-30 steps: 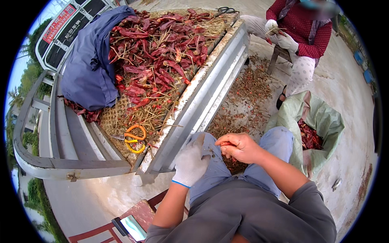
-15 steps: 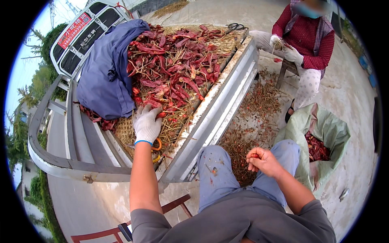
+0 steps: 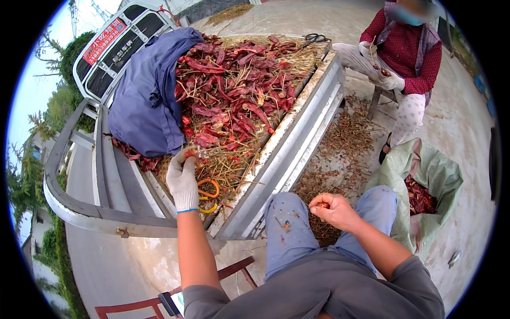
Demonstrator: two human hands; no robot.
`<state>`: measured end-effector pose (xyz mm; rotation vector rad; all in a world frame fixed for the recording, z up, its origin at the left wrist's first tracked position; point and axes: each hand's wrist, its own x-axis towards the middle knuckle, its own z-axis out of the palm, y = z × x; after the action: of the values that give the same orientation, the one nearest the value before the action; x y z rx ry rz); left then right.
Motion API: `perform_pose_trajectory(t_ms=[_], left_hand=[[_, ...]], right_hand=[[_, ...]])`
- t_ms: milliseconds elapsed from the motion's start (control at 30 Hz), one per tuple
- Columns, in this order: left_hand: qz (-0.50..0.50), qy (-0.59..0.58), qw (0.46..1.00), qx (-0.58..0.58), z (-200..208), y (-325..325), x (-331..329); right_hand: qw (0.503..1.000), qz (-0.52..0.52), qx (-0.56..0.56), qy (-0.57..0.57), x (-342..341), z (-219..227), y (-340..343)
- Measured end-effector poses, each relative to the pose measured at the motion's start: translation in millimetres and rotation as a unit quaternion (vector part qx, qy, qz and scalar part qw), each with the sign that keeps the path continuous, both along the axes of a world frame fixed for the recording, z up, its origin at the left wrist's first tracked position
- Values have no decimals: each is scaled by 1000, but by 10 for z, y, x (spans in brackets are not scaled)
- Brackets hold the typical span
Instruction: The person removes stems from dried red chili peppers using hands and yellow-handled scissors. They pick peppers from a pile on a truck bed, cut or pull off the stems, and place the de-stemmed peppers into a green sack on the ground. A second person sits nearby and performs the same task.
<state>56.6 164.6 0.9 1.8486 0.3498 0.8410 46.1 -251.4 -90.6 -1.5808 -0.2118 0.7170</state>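
Observation:
My left hand [image 3: 182, 181], in a white knitted glove with a blue cuff, pinches a red chili pepper [image 3: 189, 153] at the near edge of the pile. Dried red chili peppers [image 3: 234, 98] with stalks are heaped on the truck bed. Orange-handled scissors [image 3: 208, 189] lie right beside the glove, their blades hidden in the straw. Over my lap, my bare right hand [image 3: 337, 212] is closed, with a small reddish bit of chili pepper [image 3: 323, 204] showing between thumb and fingers.
A pale green woven sack [image 3: 443, 175] with chili peppers inside stands by my right knee. Stalk litter [image 3: 345, 133] covers the ground beside the truck's side panel [image 3: 297, 138]. A blue cloth [image 3: 149, 95] drapes over the pile. Across from me sits a gloved co-worker [image 3: 409, 58]; black scissors [image 3: 314, 38] lie near them.
My left hand has drawn back slightly from the pile, and a red chili pepper shows at its fingertips. My right hand has shifted a little to the left. The co-worker's hands have moved too.

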Motion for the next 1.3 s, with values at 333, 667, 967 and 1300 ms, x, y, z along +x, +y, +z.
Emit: perform_pose_trajectory(t_ms=[333,667,967,1300], left_hand=[[-306,-34,833,-459,-303,-1452,-617],[-307,-7,784,-539,-766,-1977,-618],[-249,-65,815,-520,-643,-2033,-567],[-159,203,950,-177,-860,-2376,-602]], right_hand=[[927,0,80,-367,226,605,668],[881,-41,-105,-460,75,320,473],[897,-44,-165,-408,99,15,265],[957,-13,265,114,-37,29,261]])
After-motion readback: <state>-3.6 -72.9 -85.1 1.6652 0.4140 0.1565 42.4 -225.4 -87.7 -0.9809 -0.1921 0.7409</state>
